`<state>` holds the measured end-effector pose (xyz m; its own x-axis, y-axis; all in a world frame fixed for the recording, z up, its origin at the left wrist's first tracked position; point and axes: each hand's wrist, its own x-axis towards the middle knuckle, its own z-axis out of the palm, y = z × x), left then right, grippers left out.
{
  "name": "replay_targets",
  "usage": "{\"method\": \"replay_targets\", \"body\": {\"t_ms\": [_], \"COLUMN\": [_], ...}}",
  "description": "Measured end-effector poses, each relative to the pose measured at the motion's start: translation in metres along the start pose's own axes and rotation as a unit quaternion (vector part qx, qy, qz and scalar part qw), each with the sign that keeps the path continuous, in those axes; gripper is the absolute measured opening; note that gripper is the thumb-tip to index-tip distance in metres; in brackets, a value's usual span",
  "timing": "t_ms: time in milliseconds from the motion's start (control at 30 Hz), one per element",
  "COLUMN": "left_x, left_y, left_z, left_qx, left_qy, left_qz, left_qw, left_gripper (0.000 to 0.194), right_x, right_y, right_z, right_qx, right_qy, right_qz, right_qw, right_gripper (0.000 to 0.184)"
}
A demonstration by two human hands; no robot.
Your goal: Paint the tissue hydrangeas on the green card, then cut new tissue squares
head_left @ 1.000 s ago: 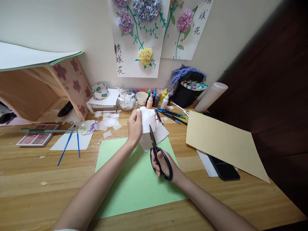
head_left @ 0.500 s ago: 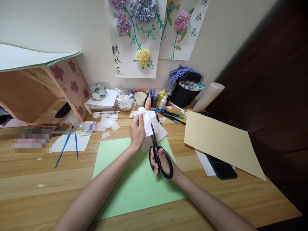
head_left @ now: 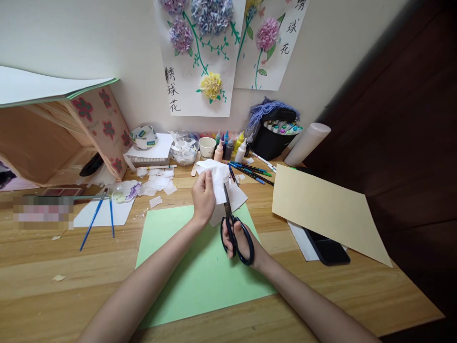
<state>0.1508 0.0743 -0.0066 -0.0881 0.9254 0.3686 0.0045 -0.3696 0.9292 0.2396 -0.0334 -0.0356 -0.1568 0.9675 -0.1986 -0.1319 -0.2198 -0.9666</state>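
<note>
My left hand [head_left: 203, 197] pinches a white piece of tissue paper [head_left: 219, 183] between thumb and fingers. In my right hand [head_left: 243, 240] are black-handled scissors [head_left: 230, 221], blades pointing up along the right edge of the tissue. Whether the blades touch the tissue I cannot tell. Both hands are above a light green sheet of paper [head_left: 189, 281] on the wooden table. Behind the tissue lies another white paper sheet [head_left: 237, 196], partly hidden.
Paint bottles [head_left: 240, 151], a paper cup [head_left: 207, 147] and a bowl of paper scraps [head_left: 184, 151] stand by the wall. Pens [head_left: 252, 174] lie before them. Brushes [head_left: 93, 221] are at left; beige card [head_left: 328, 209] over a phone [head_left: 330, 250] at right.
The tissue's top edge has shifted and spread a little in my left hand. The scissors stay beside it, and the whole view has moved slightly.
</note>
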Motion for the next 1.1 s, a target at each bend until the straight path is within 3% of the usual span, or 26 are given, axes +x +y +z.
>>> {"method": "replay_targets", "body": {"t_ms": [500,767,1100], "left_x": [-0.006,-0.009,-0.014], "left_y": [0.001,-0.001,0.003], "left_z": [0.003,0.004,0.007], "left_qx": [0.011,-0.015,-0.008], "left_qy": [-0.010,-0.036,-0.042], "left_qz": [-0.011,-0.030,-0.033], "left_qw": [1.000,0.999,0.999], "left_gripper": [0.038,0.037,0.039], "right_x": [0.000,0.001,0.001], "right_y": [-0.006,-0.005,-0.002], "right_z": [-0.001,-0.006,-0.007], "right_qx": [-0.027,-0.019,-0.027], "right_qy": [0.041,0.015,0.035], "right_qz": [0.015,0.001,-0.015], "right_qw": [0.999,1.000,0.999], "right_gripper": [0.064,0.070,0.065]}}
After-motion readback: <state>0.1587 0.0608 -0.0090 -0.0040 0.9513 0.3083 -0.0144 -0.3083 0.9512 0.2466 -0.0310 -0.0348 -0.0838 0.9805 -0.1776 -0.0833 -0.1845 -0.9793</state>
